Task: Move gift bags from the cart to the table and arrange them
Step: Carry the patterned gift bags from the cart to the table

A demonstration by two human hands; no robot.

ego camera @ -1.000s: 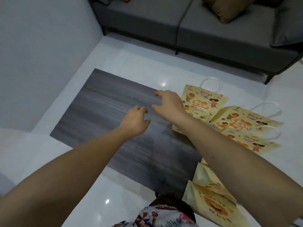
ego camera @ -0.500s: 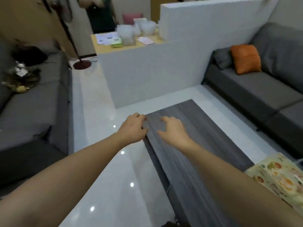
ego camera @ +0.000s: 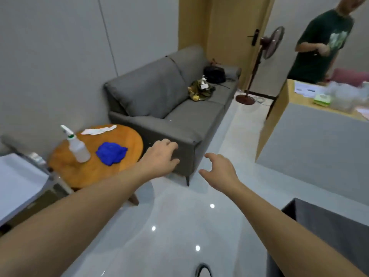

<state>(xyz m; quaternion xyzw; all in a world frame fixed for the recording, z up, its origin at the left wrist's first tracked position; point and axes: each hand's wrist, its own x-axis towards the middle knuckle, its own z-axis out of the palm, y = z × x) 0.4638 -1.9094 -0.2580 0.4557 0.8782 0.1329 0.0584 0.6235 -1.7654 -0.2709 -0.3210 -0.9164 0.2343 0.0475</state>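
The grey sofa [ego camera: 169,104] fills the middle of the frame, set against the pale wall, with dark belongings heaped at its far end. To the right stands a grey partition [ego camera: 311,152] with a wooden counter behind it, and a second person in a dark green shirt [ego camera: 321,43] stands at the upper right beside a standing fan [ego camera: 269,47]. At the lower right corner a dark table [ego camera: 327,222] shows one corner only. At the left edge a pale, metal-framed surface, probably the cart [ego camera: 18,176], comes partly into view; no gift bags show on it or anywhere else in the frame, so I cannot tell where they are. Beside it is a round wooden side table [ego camera: 119,162] holding a spray bottle [ego camera: 77,146], a blue cloth [ego camera: 111,152] and a strip of paper.

Both arms reach forward over the glossy floor. The left hand [ego camera: 159,158] is loosely curled and the right hand [ego camera: 219,168] is half spread; neither holds anything.

Paper gift bags are likely light, stiff enough to stand yet easily creased, so they are best taken by the handles.
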